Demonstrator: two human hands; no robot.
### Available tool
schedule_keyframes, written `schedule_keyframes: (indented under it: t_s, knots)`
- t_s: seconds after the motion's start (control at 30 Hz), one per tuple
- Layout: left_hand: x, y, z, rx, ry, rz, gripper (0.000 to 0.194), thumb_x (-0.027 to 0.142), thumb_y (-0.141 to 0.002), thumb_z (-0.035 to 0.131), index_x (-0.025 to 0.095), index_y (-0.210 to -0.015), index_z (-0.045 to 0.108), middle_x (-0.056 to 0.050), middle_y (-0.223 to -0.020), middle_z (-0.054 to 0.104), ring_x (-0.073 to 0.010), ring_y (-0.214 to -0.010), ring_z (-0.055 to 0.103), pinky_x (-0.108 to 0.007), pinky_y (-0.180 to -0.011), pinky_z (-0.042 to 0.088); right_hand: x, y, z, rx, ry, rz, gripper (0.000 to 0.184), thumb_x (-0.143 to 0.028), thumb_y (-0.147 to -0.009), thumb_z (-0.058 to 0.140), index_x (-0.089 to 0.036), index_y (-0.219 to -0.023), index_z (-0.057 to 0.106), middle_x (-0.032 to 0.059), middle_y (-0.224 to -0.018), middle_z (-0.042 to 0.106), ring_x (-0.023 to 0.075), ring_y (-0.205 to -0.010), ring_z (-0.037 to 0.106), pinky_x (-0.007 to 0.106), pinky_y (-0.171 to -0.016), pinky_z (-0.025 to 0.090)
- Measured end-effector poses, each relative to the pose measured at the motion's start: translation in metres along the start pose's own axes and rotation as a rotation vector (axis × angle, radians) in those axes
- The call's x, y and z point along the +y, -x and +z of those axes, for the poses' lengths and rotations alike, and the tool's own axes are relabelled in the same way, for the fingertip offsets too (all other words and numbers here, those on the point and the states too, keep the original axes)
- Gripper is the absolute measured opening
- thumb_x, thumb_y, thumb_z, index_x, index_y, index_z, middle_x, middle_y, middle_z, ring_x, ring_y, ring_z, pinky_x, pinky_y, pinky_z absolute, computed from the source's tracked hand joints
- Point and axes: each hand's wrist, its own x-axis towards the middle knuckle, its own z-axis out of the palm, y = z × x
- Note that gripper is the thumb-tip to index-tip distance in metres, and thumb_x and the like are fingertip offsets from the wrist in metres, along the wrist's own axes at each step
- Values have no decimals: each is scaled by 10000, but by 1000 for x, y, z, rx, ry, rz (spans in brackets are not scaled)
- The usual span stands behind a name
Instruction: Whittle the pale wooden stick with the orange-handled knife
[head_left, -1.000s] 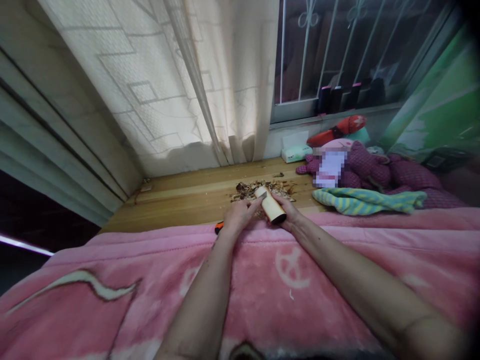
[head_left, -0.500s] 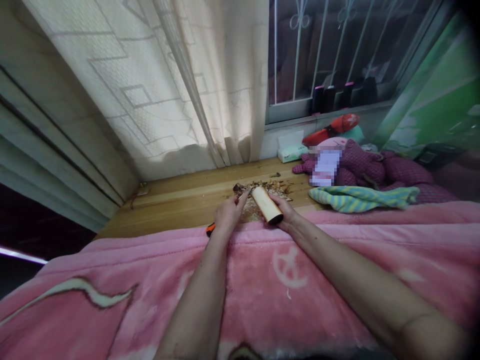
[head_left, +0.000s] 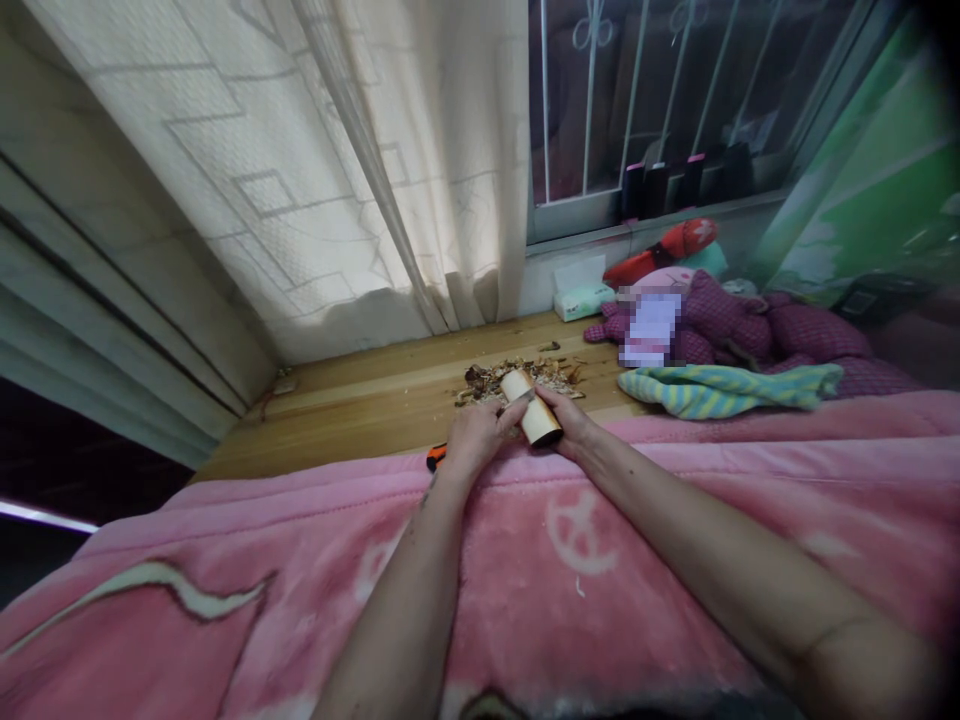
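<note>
My right hand [head_left: 568,420] is wrapped round the far side of a pale wooden cylinder [head_left: 526,392], which has a dark near end and lies tilted. My left hand [head_left: 480,432] is closed on a utility knife [head_left: 436,457]; its orange and black handle end sticks out below the palm. The knife's blade lies across the cylinder's upper face, close to my right thumb. Beneath and behind the cylinder, a heap of brown and pale shavings [head_left: 491,380] covers part of the wooden ledge [head_left: 375,385].
A pink blanket [head_left: 525,580] lies under my forearms. To the right are a striped cloth [head_left: 727,390], a purple plush toy [head_left: 720,320], a phone with a blurred screen [head_left: 649,330] and a tissue box [head_left: 583,300]. Curtains [head_left: 360,200] and a barred window [head_left: 645,100] stand behind.
My left hand has moved right and slightly down, bringing the knife's blade over the cylinder's upper face. My right hand keeps its hold on the cylinder.
</note>
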Motion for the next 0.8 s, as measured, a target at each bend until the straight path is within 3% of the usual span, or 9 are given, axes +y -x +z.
schedule_keyframes:
  t_s: [0.23, 0.8]
  knots:
    - [-7, -7, 1, 10, 18, -44, 747, 710, -741, 126, 208, -850, 668, -94, -797, 656, -209, -744, 587, -257, -599, 370, 1, 0, 1, -16, 40, -24, 243, -330, -848, 395, -144, -801, 544, 11, -505, 572, 129, -416, 514, 244, -385, 432]
    - [-25, -17, 5, 73, -28, -214, 787, 734, -715, 87, 210, -834, 663, -126, -832, 660, -254, -762, 599, -299, -614, 386, -2, 6, 4, -34, 92, 69, 289, -366, -838, 363, -136, -806, 535, 29, -476, 558, 155, -395, 519, 271, -350, 435]
